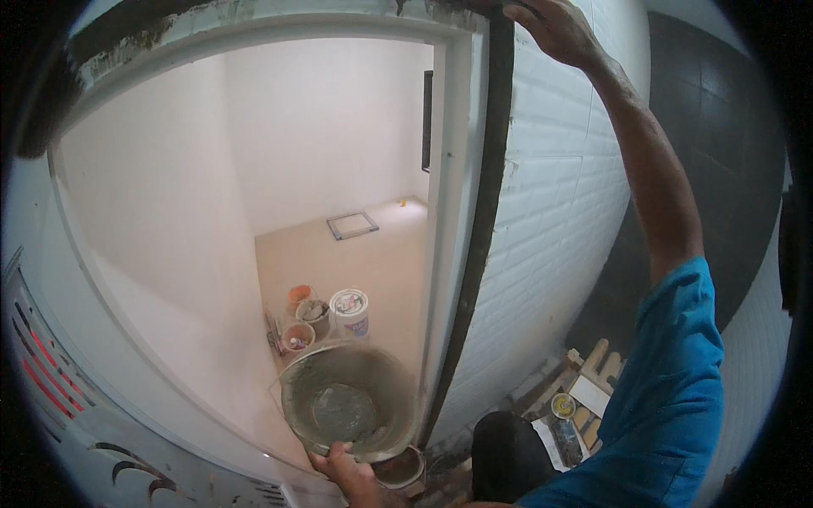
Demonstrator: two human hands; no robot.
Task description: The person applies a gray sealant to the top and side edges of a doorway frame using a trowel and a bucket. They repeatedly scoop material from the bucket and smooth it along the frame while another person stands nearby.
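Blue sleeve [669, 381] nearest, on my raised arm. My left hand [345, 471] grips a stained basin's [388, 385] rim at the doorway. Right hand [561, 32] up by the white frame [461, 169], grip unclear. Pale floor [385, 275] beyond, ribbed white wall [542, 229] right.

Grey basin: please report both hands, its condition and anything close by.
Left hand grips grey basin at near rim. Right hand raised beside doorframe's upper right corner; contact unclear. Basin smeared inside with grey residue. Smaller bucket just below, partly hidden.
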